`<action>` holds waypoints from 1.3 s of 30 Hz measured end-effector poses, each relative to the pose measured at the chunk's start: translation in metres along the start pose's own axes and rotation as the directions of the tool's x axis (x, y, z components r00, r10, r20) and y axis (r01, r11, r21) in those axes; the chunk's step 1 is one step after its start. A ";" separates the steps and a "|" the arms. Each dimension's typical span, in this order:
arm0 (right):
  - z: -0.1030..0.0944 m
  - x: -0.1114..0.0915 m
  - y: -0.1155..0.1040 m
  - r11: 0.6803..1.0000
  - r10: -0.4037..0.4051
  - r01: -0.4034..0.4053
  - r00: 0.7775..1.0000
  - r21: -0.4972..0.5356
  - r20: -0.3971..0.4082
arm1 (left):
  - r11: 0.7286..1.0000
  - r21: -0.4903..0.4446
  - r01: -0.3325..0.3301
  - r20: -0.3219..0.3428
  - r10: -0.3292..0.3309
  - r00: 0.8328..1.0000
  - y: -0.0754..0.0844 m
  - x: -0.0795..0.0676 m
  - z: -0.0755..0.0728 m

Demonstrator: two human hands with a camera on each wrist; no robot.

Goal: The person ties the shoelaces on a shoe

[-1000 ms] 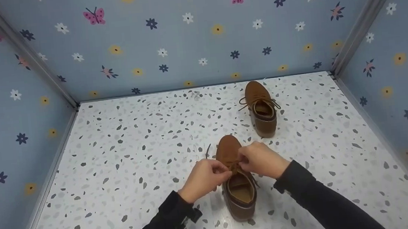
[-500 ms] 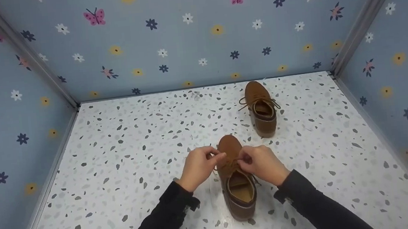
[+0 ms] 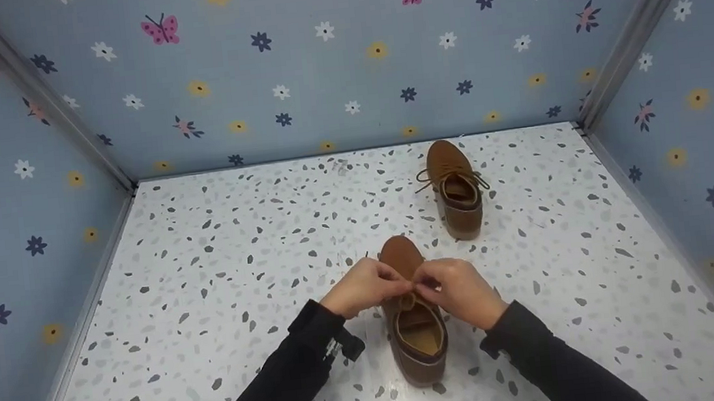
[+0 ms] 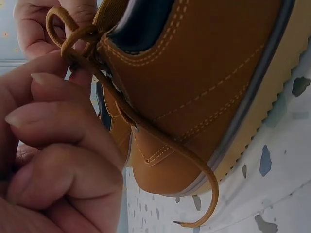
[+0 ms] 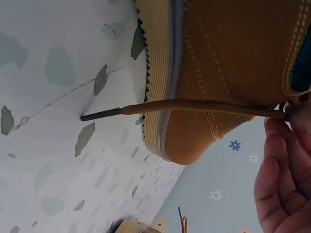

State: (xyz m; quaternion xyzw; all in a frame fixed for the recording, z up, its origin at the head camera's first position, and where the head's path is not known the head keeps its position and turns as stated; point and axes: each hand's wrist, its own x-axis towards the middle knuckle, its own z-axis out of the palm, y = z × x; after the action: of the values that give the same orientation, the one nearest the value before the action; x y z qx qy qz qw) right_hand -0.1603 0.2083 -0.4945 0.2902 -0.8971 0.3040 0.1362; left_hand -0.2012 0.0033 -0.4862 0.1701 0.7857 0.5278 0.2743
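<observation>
A brown lace-up shoe (image 3: 424,367) stands upright on the floor, toe pointing away from me. Over its tongue, my left hand (image 3: 365,287) and right hand (image 3: 460,287) meet, fingertips together at the shoelace (image 4: 160,136). In the left wrist view a lace loop (image 4: 52,30) rises where both hands pinch at the knot. One free lace end hangs down that side of the shoe, its tip by the floor. The right wrist view shows my right hand (image 5: 279,179) by the knot, with the other lace end (image 5: 184,104) stretching across the shoe's side. Fingers partly cover the knot.
A second brown shoe (image 3: 464,220), its lace ends spread to both sides, stands farther back to the right. The speckled white floor (image 3: 237,251) is bounded by blue flowered panels (image 3: 344,64) behind and on both sides.
My left hand first moved off the knot, up and left, then came back in to meet the right fingertips. The right hand shifted only slightly. Both shoes stayed where they were.
</observation>
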 end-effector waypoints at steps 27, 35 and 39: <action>-0.008 -0.009 -0.013 0.892 0.376 -0.384 0.923 0.240 0.080 | 0.981 -0.195 -0.003 -0.082 -0.013 0.997 -0.015 -0.012 -0.007; -0.008 -0.016 -0.003 0.859 0.439 -0.449 0.893 0.247 0.101 | 0.991 -0.133 -0.023 -0.097 0.010 0.995 -0.025 -0.018 -0.013; -0.011 -0.018 0.001 0.829 0.467 -0.478 0.877 0.290 0.113 | 0.997 -0.068 -0.025 -0.108 0.018 0.994 -0.029 -0.020 -0.015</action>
State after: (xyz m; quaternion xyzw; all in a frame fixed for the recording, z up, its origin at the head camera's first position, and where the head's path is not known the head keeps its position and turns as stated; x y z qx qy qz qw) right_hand -0.1461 0.2236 -0.4939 0.0826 -0.8845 0.4591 -0.0069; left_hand -0.1940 -0.0304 -0.5033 0.1403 0.7787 0.5659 0.2316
